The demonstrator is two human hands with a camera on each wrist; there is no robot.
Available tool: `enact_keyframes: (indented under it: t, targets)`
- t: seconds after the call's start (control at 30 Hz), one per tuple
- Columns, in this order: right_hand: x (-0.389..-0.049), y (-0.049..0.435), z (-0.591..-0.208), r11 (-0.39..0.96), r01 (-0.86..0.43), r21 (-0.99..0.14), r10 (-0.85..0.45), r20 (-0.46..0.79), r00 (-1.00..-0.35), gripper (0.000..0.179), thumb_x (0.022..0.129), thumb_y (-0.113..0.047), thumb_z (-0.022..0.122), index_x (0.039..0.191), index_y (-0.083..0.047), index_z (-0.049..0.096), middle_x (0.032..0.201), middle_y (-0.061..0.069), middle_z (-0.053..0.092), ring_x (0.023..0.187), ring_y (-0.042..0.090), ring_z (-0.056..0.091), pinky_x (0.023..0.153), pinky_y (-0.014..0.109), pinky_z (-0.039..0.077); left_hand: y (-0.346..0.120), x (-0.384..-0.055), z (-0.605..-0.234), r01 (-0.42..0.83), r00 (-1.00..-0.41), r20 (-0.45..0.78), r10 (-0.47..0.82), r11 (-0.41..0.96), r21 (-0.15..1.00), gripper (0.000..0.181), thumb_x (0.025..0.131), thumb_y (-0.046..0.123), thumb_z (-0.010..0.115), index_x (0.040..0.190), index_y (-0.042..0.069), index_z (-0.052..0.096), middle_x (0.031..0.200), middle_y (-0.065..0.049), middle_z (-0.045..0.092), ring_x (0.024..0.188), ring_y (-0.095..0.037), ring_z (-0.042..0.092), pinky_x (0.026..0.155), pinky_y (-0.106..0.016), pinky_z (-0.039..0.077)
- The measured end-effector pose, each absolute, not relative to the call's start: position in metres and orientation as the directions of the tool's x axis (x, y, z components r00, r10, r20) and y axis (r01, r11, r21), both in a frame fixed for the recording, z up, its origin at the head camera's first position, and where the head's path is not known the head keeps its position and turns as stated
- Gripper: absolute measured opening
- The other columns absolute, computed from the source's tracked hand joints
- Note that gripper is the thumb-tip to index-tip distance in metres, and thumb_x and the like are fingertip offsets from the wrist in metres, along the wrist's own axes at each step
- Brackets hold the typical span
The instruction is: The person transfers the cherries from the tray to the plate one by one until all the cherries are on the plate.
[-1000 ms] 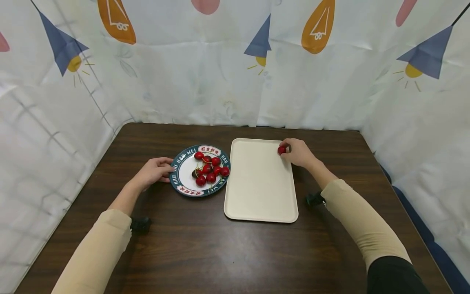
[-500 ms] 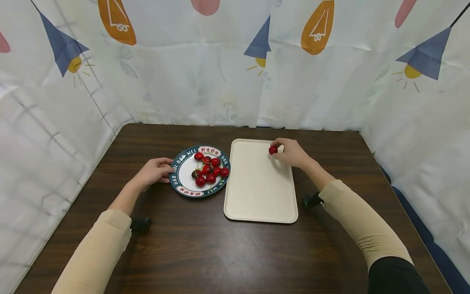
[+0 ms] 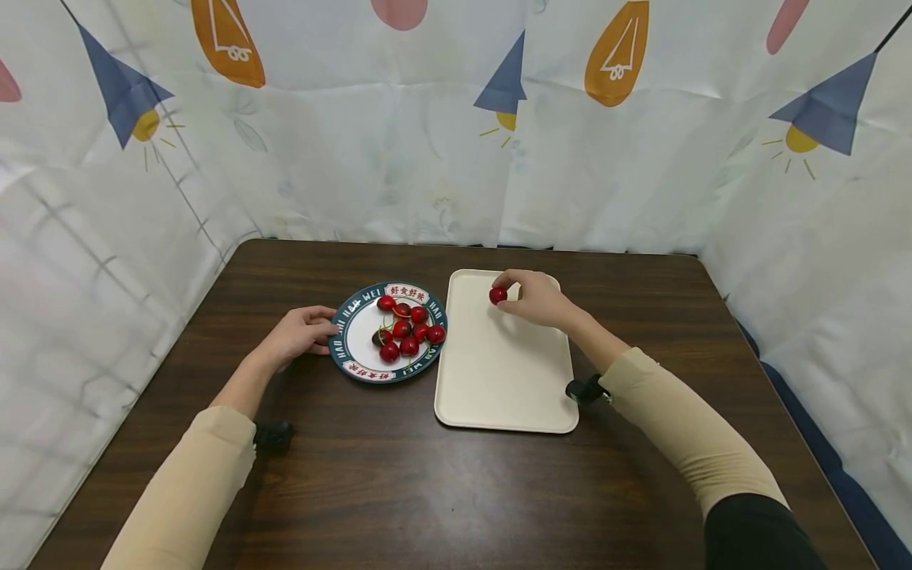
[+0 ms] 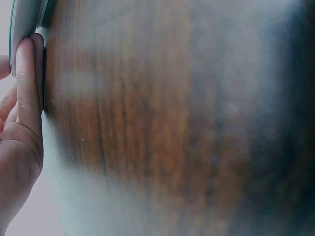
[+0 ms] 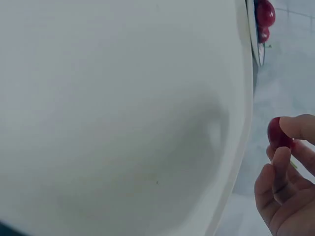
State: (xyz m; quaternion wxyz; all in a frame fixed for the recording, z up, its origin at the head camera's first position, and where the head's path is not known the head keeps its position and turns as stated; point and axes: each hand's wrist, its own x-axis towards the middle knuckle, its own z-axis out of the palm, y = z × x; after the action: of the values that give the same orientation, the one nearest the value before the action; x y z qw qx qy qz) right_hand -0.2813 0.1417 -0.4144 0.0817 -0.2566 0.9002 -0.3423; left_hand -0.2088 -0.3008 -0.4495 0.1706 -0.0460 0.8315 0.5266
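My right hand [image 3: 536,299] pinches a dark red cherry [image 3: 498,295] between thumb and fingers, over the far end of a cream tray [image 3: 502,388]. In the right wrist view that cherry [image 5: 277,132] shows at the fingertips, beyond the tray's edge. To the left, a white plate [image 3: 362,324] with a dark teal, lettered rim bears several red cherries [image 3: 402,328], some with green stems. My left hand [image 3: 302,332] grips the plate's left rim. Seen from the left wrist, its fingers [image 4: 28,78] lie along the plate's edge, low by the tabletop.
The plate's right rim stands right at the tray's left edge. Both are on a dark wood table [image 3: 442,499], with a white printed curtain [image 3: 399,158] behind and at the sides. A small black device [image 3: 586,389] sits at the right wrist, another [image 3: 274,435] at the left.
My right hand has moved left across the far end of the tray, carrying the cherry from its right edge toward the plate. The left hand and plate have stayed in place.
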Motion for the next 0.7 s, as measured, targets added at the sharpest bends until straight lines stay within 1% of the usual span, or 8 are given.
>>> enact_keyframes:
  t: [0.27, 0.4, 0.53, 0.7]
  targets:
    - [-0.275, 0.115, -0.413, 0.592, -0.459, -0.662, -0.573, 0.054, -0.818, 0.030, 0.091, -0.011, 0.076, 0.120, -0.006, 0.069, 0.112, 0.008, 0.068, 0.072, 0.021, 0.056, 0.067, 0.032, 0.051, -0.301, -0.209, -0.451, -0.254, -0.938, -0.331, 0.107, 0.439, 0.862, 0.056, 0.105, 0.018, 0.059, 0.151, -0.006, 0.040, 0.125, -0.024, 0.061, 0.090, -0.019, 0.065, 0.078, -0.030, 0.062]
    - [-0.274, 0.103, -0.415, 0.590, -0.468, -0.658, -0.595, 0.038, -0.803, 0.032, 0.091, -0.013, 0.076, 0.121, -0.006, 0.069, 0.112, 0.007, 0.069, 0.075, 0.020, 0.057, 0.069, 0.031, 0.052, -0.301, -0.209, -0.452, -0.256, -0.935, -0.335, 0.113, 0.437, 0.862, 0.056, 0.105, 0.019, 0.059, 0.151, -0.006, 0.040, 0.127, -0.025, 0.060, 0.092, -0.019, 0.065, 0.079, -0.030, 0.062]
    - [-0.272, 0.091, -0.416, 0.596, -0.477, -0.646, -0.611, 0.021, -0.791, 0.031, 0.091, -0.015, 0.076, 0.121, -0.008, 0.069, 0.111, 0.006, 0.069, 0.076, 0.019, 0.056, 0.068, 0.030, 0.050, -0.301, -0.208, -0.451, -0.251, -0.936, -0.333, 0.117, 0.441, 0.861, 0.056, 0.106, 0.019, 0.058, 0.152, -0.006, 0.039, 0.129, -0.026, 0.059, 0.093, -0.020, 0.065, 0.079, -0.031, 0.062]
    - [-0.270, 0.077, -0.417, 0.577, -0.502, -0.645, -0.641, 0.024, -0.768, 0.029, 0.091, -0.014, 0.076, 0.119, -0.008, 0.069, 0.109, 0.005, 0.070, 0.075, 0.018, 0.056, 0.067, 0.029, 0.048, -0.302, -0.208, -0.451, -0.245, -0.937, -0.327, 0.119, 0.442, 0.863, 0.057, 0.106, 0.020, 0.058, 0.152, -0.006, 0.039, 0.130, -0.026, 0.058, 0.093, -0.020, 0.065, 0.079, -0.031, 0.061]
